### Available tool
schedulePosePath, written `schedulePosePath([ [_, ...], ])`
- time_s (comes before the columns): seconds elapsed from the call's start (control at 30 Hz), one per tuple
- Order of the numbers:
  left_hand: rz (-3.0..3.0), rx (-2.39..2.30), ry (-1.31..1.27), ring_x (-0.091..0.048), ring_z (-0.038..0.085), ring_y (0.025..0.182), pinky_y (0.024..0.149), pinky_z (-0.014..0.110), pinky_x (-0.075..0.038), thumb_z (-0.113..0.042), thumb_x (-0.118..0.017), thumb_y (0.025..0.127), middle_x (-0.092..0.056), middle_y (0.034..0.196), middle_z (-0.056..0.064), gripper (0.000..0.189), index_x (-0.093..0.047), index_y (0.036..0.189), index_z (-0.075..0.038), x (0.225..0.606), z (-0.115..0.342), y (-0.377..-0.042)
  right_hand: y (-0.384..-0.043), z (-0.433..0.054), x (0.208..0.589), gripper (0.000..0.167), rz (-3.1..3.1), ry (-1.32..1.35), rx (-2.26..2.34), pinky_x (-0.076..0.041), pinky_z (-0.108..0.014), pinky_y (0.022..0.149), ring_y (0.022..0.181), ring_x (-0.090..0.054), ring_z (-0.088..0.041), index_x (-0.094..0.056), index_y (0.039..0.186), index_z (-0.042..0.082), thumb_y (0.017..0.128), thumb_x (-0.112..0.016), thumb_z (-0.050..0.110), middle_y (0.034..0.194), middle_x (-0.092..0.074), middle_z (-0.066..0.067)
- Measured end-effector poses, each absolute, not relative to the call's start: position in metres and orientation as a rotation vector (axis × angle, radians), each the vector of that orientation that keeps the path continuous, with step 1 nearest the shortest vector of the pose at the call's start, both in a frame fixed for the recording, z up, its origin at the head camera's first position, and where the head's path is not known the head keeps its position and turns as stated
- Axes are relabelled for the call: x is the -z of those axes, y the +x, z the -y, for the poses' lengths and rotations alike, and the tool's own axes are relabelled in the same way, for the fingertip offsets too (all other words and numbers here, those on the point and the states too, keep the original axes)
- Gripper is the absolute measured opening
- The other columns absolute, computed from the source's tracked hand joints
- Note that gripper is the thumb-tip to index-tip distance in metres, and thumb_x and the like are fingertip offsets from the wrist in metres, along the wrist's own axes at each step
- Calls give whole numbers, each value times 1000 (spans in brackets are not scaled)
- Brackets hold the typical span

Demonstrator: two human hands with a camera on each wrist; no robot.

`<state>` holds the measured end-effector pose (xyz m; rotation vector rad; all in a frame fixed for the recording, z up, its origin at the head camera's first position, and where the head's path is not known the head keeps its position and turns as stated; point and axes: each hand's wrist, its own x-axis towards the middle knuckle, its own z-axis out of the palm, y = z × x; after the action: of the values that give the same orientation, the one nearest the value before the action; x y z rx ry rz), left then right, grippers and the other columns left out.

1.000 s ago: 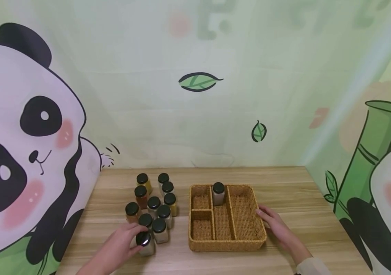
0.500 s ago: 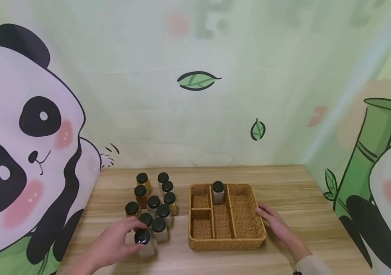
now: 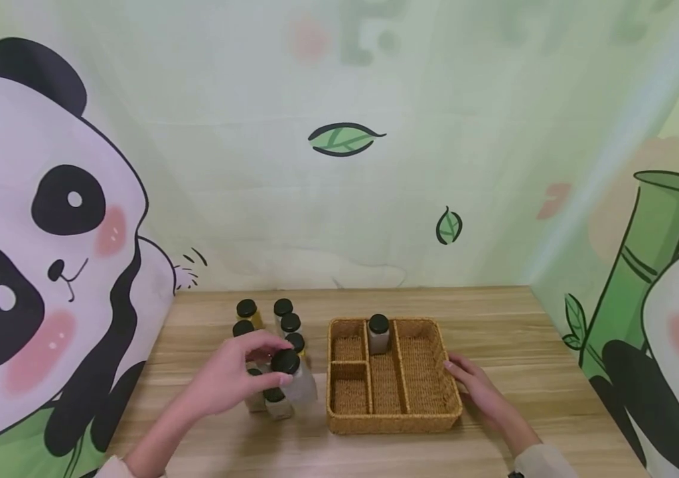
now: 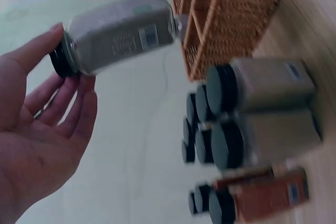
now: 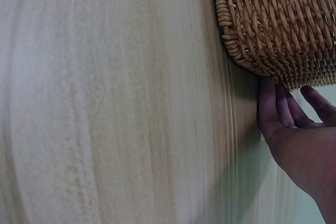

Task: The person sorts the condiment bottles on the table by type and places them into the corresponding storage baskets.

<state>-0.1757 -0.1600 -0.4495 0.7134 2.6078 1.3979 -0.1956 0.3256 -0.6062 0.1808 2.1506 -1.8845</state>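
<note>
Black cap [image 3: 285, 362] pinched between thumb and fingers of the left hand [image 3: 234, 375]; the jar [image 3: 301, 387] hangs off the table [image 3: 494, 318], slightly tilted, between the standing jars [image 3: 290, 323] and the basket [image 3: 395, 424]. Body unsupported: a loose cap or slack pinch could drop it. Carried too low, it could strike the basket's rim. Right hand [image 3: 478, 387] touches the basket's right side, fingers extended; undue pressure could shift it.

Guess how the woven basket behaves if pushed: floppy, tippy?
The basket likely holds its shape: tightly woven, divided inside. Tipping seems unlikely, given its broad, low form. The upright jar in its middle compartment might wobble, though.
</note>
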Motion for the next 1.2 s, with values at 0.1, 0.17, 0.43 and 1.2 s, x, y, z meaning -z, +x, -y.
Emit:
schedulePosePath([
  [0.1, -2636, -1392, 714, -70, 9, 105, 93, 35, -58, -39, -89, 88, -72, 116, -13, 42, -74, 126, -27, 451, 140, -186, -195, -324, 606, 65, -2150, 191, 1891, -41, -61, 115, 150, -35, -45, -37, 158, -6, 112, -53, 36, 160, -41, -29],
  [0.17, -2648, -1397, 711, -69, 9, 106, 94, 37, -58, -36, -89, 89, -71, 117, -14, 42, -74, 126, -27, 452, 125, -193, -196, -324, 607, 64, -2154, 195, 1895, -41, -61, 115, 150, -36, -45, -38, 158, -5, 112, -53, 36, 160, -42, -28],
  [0.43, -2631, -1451, 795, -67, 16, 117, 102, 44, -55, -32, -87, 91, -71, 127, -10, 44, -73, 132, -21, 461, 72, -214, -196, -323, 608, 64, -2159, 183, 1887, -45, -58, 112, 148, -38, -44, -39, 157, -6, 111, -54, 37, 158, -43, -29],
  [1.2, -2715, -1414, 625, -65, 30, 122, 98, 43, -57, -20, -85, 93, -66, 135, 12, 46, -70, 135, -9, 534, -22, -245, -195, -327, 609, 64, -2146, 191, 1926, -41, -59, 116, 150, -37, -44, -40, 157, -7, 111, -55, 36, 159, -44, -28],
])
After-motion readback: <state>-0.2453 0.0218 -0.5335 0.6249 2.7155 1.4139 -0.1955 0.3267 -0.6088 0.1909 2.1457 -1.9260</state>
